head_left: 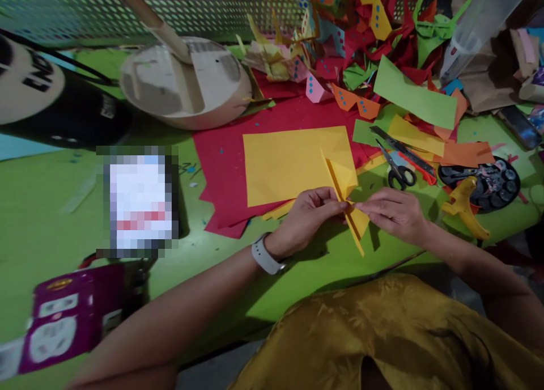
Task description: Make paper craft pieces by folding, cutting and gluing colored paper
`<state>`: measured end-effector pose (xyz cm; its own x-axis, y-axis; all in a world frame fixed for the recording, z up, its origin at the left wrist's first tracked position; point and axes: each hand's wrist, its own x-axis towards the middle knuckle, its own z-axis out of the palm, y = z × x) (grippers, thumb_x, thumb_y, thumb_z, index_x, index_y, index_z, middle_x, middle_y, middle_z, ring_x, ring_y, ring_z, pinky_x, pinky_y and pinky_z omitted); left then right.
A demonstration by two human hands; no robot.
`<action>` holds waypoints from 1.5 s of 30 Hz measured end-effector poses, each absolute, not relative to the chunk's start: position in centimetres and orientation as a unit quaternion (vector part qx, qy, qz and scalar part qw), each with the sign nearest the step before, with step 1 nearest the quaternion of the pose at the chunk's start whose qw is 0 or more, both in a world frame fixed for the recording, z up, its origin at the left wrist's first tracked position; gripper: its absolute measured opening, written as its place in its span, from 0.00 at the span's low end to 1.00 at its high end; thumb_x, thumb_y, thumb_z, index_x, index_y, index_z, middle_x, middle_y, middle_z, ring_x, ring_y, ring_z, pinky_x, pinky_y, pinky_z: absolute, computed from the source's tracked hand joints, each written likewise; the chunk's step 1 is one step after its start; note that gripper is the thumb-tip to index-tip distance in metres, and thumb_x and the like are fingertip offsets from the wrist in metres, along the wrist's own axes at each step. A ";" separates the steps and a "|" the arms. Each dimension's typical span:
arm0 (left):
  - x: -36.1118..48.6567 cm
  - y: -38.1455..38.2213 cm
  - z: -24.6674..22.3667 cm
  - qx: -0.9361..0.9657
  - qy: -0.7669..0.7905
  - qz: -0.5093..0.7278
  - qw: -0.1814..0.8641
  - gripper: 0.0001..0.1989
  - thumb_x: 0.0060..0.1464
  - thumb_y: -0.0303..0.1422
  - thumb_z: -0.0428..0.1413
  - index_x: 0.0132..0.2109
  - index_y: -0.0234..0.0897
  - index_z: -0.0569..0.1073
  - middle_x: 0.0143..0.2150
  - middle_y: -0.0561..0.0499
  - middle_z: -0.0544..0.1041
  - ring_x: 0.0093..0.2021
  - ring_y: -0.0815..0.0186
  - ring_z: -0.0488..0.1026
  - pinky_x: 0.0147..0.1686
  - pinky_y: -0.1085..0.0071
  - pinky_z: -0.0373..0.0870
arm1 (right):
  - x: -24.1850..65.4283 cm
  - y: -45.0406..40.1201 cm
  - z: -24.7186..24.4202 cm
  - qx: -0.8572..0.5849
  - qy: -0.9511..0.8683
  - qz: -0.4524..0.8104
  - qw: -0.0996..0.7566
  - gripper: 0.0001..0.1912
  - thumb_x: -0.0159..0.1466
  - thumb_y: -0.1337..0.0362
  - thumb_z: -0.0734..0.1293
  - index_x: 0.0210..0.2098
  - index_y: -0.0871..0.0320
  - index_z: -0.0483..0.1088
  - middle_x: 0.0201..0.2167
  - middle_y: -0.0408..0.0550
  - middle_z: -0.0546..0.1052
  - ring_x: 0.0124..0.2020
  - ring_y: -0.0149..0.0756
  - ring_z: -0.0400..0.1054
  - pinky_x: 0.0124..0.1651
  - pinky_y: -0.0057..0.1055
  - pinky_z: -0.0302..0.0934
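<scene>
A folded piece of yellow paper [340,180] is held between my two hands, above the front part of the green table. My left hand [308,217] pinches it near the middle of its long narrow fold. From the right, my right hand [395,213] has thumb and fingers closed on the paper's edge close to the left fingertips. Its lower end points down toward me. Just beyond the hands a flat yellow sheet [293,163] lies on larger red paper [229,208].
Scissors [397,166], a box cutter [403,149] and a yellow glue gun [465,208] lie to the right. Folded paper pieces [331,50] pile up at the back. On the left are a round lamp base [187,112], a black bottle [76,106] and a purple box [63,316].
</scene>
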<state>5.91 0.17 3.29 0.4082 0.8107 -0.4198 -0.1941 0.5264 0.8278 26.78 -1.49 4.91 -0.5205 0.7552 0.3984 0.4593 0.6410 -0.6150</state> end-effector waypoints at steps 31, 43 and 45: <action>6.2 0.2 3.6 0.356 0.449 0.344 0.744 0.17 0.37 0.37 0.72 0.22 0.34 0.72 0.20 0.56 0.74 0.21 0.76 0.66 0.22 0.79 0.62 | 27.1 -0.5 4.0 -0.288 -0.825 0.305 0.379 0.08 0.67 0.70 0.65 0.40 0.54 0.76 0.35 0.45 0.76 0.33 0.27 0.71 0.33 0.24 0.67; 6.4 -0.2 3.5 0.374 0.458 0.348 0.727 0.18 0.37 0.42 0.72 0.26 0.34 0.75 0.22 0.55 0.75 0.22 0.74 0.68 0.22 0.77 0.64 | 26.2 -0.7 5.4 -0.435 -0.743 0.412 0.298 0.12 0.69 0.61 0.60 0.29 0.56 0.63 0.23 0.39 0.65 0.25 0.28 0.59 0.29 0.27 0.54; 6.4 -0.3 3.4 0.373 0.456 0.352 0.727 0.18 0.37 0.41 0.72 0.25 0.34 0.74 0.22 0.55 0.74 0.22 0.74 0.67 0.22 0.78 0.64 | 26.0 -0.7 5.2 -0.421 -0.766 0.409 0.262 0.15 0.69 0.60 0.58 0.26 0.56 0.60 0.21 0.38 0.61 0.23 0.28 0.56 0.29 0.28 0.51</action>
<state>6.44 -0.26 3.39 0.3369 0.8519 -0.4009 -0.1714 0.4742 0.8636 26.00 -0.69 5.20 -0.5072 0.8599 0.0570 0.4306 0.3102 -0.8476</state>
